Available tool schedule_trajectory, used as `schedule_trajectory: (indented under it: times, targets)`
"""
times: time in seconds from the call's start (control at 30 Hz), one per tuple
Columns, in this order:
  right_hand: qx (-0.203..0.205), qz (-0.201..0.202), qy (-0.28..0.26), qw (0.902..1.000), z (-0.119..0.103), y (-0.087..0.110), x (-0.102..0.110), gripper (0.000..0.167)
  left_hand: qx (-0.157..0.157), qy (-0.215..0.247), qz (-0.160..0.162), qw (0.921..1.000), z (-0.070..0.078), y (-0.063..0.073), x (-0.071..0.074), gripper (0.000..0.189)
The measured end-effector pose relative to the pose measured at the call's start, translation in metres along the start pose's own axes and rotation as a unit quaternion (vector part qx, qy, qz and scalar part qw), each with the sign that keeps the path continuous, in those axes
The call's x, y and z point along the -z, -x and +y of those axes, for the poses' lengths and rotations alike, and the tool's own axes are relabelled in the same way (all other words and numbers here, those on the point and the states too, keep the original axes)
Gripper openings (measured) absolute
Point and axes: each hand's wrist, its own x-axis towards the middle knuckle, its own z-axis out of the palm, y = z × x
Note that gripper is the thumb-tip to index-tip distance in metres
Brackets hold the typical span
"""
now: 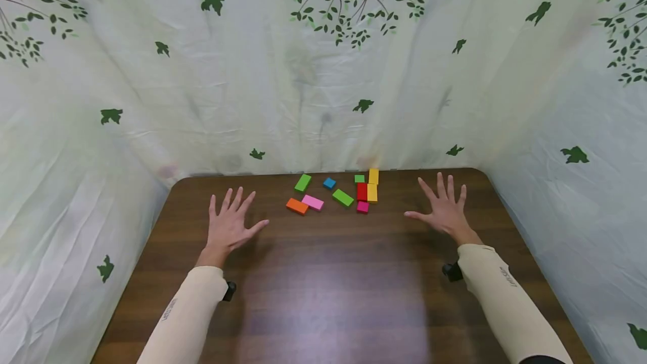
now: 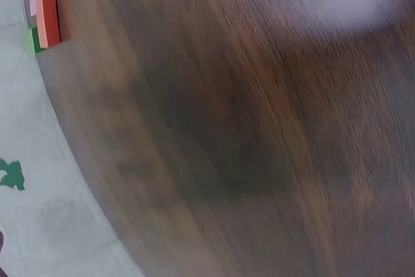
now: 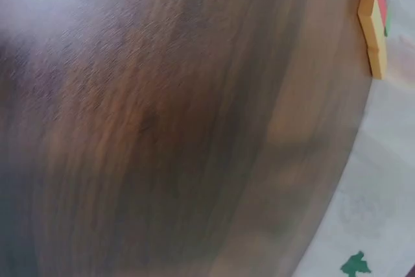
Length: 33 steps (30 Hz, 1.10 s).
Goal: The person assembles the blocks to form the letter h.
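Plainly, both hands lie spread out wide: the left hand (image 1: 229,226) has its fingers straight and its thumb out toward the middle, holding nothing, and the right hand (image 1: 445,209) mirrors it, also without anything in its grasp. Whether either palm touches the surface (image 1: 323,274) cannot be told. Pale sleeves (image 1: 189,310) cover the forearms, and a small dark device (image 1: 229,291) sits at the inner side of the left wrist, with another (image 1: 452,272) at the right.

Between the hands, near the far edge of the brown wood-grained surface, lie the coloured blocks. Nearest the left hand is an orange block (image 1: 297,206), with a pink block (image 1: 313,202) against its end. Behind these, a green block (image 1: 303,183) lies slantwise. Farther right come a small blue block (image 1: 329,183) and, nearer the person, a second green block (image 1: 343,198), both tilted and apart from the rest.

Closer to the right hand stands a tight group: an upper yellow block (image 1: 373,176) end to end with a lower yellow block (image 1: 372,192), a red block (image 1: 361,191) beside the latter, a small green block (image 1: 359,178) behind the red, and a magenta block (image 1: 362,207) in front.

Beyond hangs a whitish cloth (image 1: 242,83) printed with green leaves.
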Motion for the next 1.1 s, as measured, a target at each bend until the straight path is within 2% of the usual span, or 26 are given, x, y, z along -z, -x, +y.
schedule_trajectory:
  times: [0.23, 0.33, 0.57, 0.73, 0.97, 1.1]
  targets:
    - [0.011, -0.027, -0.007, 0.9995, -0.008, -0.010, -0.004, 0.105, 0.009, 0.014, -0.010, 0.9998, 0.015, -0.011, -0.015, 0.084]
    - [0.019, -0.022, -0.008, 0.9995, -0.013, -0.016, -0.005, 0.106, 0.014, 0.023, -0.010, 0.9996, 0.022, -0.016, -0.022, 0.083]
    - [0.039, -0.016, -0.006, 0.9991, -0.031, -0.034, -0.010, 0.106, 0.005, 0.004, -0.019, 0.9998, 0.042, -0.030, -0.039, 0.080]
    - [0.054, -0.009, -0.009, 0.9985, -0.046, -0.044, -0.019, 0.102, 0.004, 0.023, -0.020, 0.9995, 0.058, -0.040, -0.046, 0.078]
    - [0.070, 0.001, -0.023, 0.9973, -0.070, -0.059, -0.037, 0.095, 0.032, 0.028, -0.046, 0.9981, 0.069, -0.048, -0.057, 0.073]
    - [0.075, 0.007, -0.028, 0.9967, -0.080, -0.066, -0.046, 0.094, 0.033, 0.036, -0.046, 0.9977, 0.073, -0.053, -0.062, 0.069]
